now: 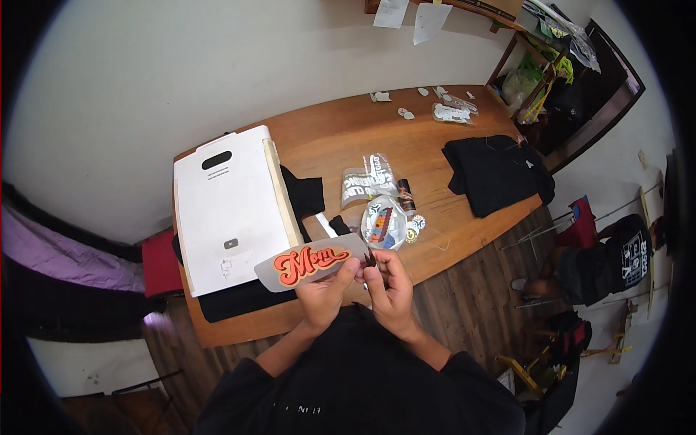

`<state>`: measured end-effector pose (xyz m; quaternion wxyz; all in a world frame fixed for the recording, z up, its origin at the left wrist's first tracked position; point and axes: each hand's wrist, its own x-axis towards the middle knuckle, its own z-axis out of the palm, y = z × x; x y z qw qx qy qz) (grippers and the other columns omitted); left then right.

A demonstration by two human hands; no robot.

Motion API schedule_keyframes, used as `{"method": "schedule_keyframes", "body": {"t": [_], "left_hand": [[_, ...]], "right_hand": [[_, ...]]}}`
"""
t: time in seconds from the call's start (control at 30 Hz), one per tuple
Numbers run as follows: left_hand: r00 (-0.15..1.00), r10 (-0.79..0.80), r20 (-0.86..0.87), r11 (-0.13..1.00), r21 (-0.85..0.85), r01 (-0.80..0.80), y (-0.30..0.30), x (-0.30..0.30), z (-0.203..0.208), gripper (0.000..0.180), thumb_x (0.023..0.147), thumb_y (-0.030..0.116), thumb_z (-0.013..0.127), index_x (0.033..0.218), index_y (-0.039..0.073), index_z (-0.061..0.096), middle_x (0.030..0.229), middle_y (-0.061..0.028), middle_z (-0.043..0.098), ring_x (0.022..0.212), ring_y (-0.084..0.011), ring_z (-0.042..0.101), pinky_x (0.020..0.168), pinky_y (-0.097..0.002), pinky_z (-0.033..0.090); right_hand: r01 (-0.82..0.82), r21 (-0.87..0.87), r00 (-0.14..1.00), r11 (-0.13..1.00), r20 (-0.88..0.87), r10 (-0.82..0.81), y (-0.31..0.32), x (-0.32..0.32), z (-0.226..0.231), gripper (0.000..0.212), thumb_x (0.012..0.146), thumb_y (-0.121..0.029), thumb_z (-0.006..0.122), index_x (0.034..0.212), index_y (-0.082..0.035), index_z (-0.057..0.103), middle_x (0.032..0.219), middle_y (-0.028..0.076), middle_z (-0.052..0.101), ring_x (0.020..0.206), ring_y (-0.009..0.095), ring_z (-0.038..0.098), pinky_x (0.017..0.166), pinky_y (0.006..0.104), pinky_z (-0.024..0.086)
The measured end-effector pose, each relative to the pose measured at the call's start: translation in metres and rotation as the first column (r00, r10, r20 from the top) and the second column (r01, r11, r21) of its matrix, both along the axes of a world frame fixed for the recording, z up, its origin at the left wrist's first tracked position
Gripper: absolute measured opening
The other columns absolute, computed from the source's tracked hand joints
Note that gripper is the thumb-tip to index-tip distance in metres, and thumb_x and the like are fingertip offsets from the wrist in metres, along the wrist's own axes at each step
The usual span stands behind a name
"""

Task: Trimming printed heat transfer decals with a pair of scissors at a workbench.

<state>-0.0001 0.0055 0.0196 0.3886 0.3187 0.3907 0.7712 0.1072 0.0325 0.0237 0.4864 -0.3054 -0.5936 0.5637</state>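
overhead fisheye view: a person at a wood table (428, 145), both bare hands up in front of the chest by its near edge. the left hand (324, 296) is closed, pinching a strip of clear-grey film (312, 265) btwn thumb & fingers, low on its right part. the film, w/ red-orange script lettering, is held up & slanted, its left end seen in front of the near right corner of a white machine (239, 210) w/ an oval slot. the right hand (391, 293), also closed, has hold of a dark pointed tool (370, 258), prob. small scissors, at the film's right end; can't tell how far its blades are open. step in hand looks like trimming the film's edge. next move prob. calls for a steady left pinch, turning the film bit by bit, w/ the tips clear of lettering & fingers. just beyond: a round clear packet (383, 223) w/ colourful print & a dark cylinder (407, 197). a folded black garment (496, 174) lies at far right.
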Motion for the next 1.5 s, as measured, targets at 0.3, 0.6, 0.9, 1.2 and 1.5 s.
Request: {"method": "schedule_keyframes", "body": {"t": [0.3,0.6,0.9,1.2,1.5], "left_hand": [[0.983,0.007,-0.182,1.000,0.024,-0.003,-0.003,-0.006,0.003,0.015,0.080,-0.004,0.064,0.095,-0.007,0.062,0.088,-0.0105,0.065,0.075,-0.0140,0.062,0.068,-0.0248,0.053],[0.989,-0.050,-0.139,0.999,-0.007,0.050,-0.003,-0.007,0.000,0.014,0.080,-0.004,0.064,0.094,-0.007,0.062,0.085,-0.0100,0.065,0.072,-0.0129,0.062,0.066,-0.0239,0.052],[0.981,-0.103,-0.164,0.995,-0.013,0.103,-0.001,-0.007,0.005,0.013,0.083,-0.001,0.062,0.094,-0.006,0.061,0.081,-0.0085,0.064,0.069,-0.0115,0.061,0.063,-0.0226,0.052],[0.975,-0.177,-0.130,0.984,-0.040,0.174,0.001,-0.012,0.004,0.011,0.083,-0.001,0.062,0.093,-0.006,0.061,0.078,-0.0075,0.064,0.067,-0.0106,0.061,0.061,-0.0221,0.051],[0.970,-0.220,-0.100,0.969,-0.139,0.206,-0.003,-0.012,0.009,0.011,0.083,0.000,0.062,0.092,-0.006,0.061,0.077,-0.0078,0.064,0.066,-0.0106,0.061,0.060,-0.0220,0.051]], "right_hand": [[-0.014,-0.013,1.000,1.000,0.015,0.014,0.000,0.003,0.001,0.016,0.091,-0.006,0.052,0.103,0.005,0.050,0.082,0.007,0.062,0.074,0.008,0.057,0.066,0.0214,0.046],[-0.065,-0.007,0.997,0.998,0.032,0.066,0.001,0.006,0.000,0.017,0.095,-0.007,0.043,0.107,0.003,0.046,0.085,0.003,0.056,0.075,0.006,0.052,0.069,0.0191,0.043],[-0.040,-0.046,0.999,0.998,-0.009,0.040,0.001,0.005,0.001,0.017,0.093,-0.007,0.047,0.105,0.004,0.047,0.083,0.004,0.058,0.073,0.006,0.053,0.066,0.0195,0.043],[-0.010,-0.033,1.000,0.999,0.014,0.010,0.004,0.007,-0.002,0.015,0.091,-0.006,0.051,0.102,0.004,0.050,0.080,0.005,0.060,0.073,0.006,0.052,0.064,0.0197,0.042],[0.019,-0.031,1.000,0.999,0.018,-0.018,0.005,0.007,-0.001,0.015,0.091,-0.006,0.051,0.102,0.004,0.050,0.081,0.005,0.059,0.073,0.006,0.052,0.064,0.0202,0.042]]}}
